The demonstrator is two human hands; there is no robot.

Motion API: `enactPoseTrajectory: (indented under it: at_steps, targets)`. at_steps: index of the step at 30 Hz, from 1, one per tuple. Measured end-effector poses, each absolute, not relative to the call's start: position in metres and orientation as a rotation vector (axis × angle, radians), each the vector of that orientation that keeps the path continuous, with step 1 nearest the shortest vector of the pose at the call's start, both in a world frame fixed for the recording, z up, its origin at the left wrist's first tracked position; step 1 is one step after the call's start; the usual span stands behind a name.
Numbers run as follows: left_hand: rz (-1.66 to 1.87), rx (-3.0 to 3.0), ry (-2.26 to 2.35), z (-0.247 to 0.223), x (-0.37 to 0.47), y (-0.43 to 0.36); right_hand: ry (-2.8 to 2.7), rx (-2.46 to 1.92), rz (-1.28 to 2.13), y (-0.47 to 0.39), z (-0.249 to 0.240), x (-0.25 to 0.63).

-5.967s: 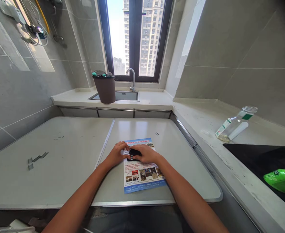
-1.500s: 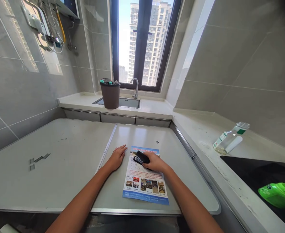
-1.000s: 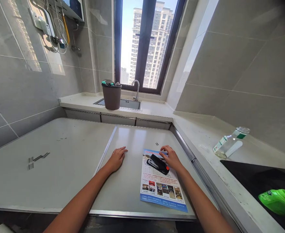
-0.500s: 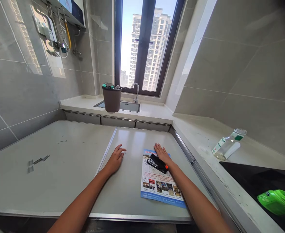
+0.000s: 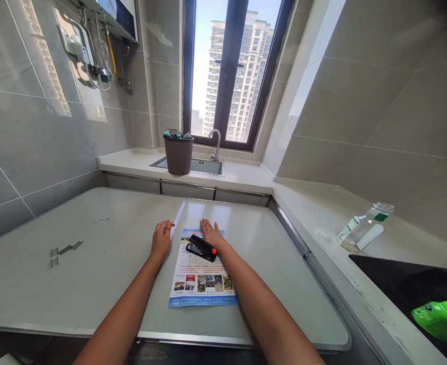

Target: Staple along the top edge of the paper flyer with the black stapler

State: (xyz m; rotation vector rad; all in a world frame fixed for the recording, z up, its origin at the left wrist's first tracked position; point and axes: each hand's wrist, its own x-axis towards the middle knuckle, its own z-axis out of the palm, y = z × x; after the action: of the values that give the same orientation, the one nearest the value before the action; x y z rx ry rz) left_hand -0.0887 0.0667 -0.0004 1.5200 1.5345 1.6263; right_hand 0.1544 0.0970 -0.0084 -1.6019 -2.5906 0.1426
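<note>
Nearest: metal front edge of table (image 5: 284, 284) crosses the bottom of the view, ending at a rounded right corner; both forearms reach in over it. Printed flyer (image 5: 204, 268) lies on the right panel, blue lower border well back from the front edge. To its right, tabletop runs past the right forearm to the side rail (image 5: 306, 254); this is the broader working room. To its left, only a narrow strip of panel before the light seam (image 5: 179, 213), beyond which the left panel extends toward the tiled wall.

Stapler (image 5: 200, 248), black with a red end, rests diagonally on the upper part of the flyer, red end just beside the right wrist; contact there cannot be told.

Grip, right hand (image 5: 212, 233): wide, palm down, fingers spread across the flyer's top edge, thumb apart, stapler just in front of it. Grip, left hand (image 5: 160, 238): loosely half-curled, fingertips near the seam, left of the flyer and apart from both it and the stapler.

Left panel: small grey strips (image 5: 64, 249) in a loose group, well apart from the left hand. Right side: green pack (image 5: 442, 319) on a black hob (image 5: 402, 274), then a clear bottle (image 5: 364, 230) on the pale worktop (image 5: 303, 197).

Far: brown bin (image 5: 178, 156), filled to the rim, by the sink (image 5: 207, 166); tap (image 5: 217, 144) beneath the window (image 5: 231, 76)
</note>
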Motion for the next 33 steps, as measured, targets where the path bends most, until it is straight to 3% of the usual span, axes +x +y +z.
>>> enactPoseTrajectory:
  at_steps: [7, 23, 33]
  targets:
    - [1.671, 1.307, 1.584, -0.016, -0.106, 0.078, -2.462, -1.460, 0.185, 0.095, 0.002, 0.110]
    - [1.516, 1.472, 1.650, -0.002, -0.094, 0.064, -2.422, -1.759, 0.131, 0.049, -0.012, 0.232]
    - [1.343, 1.675, 1.695, 0.010, -0.082, 0.050, -2.356, -1.705, 0.119, 0.045, -0.016, 0.244]
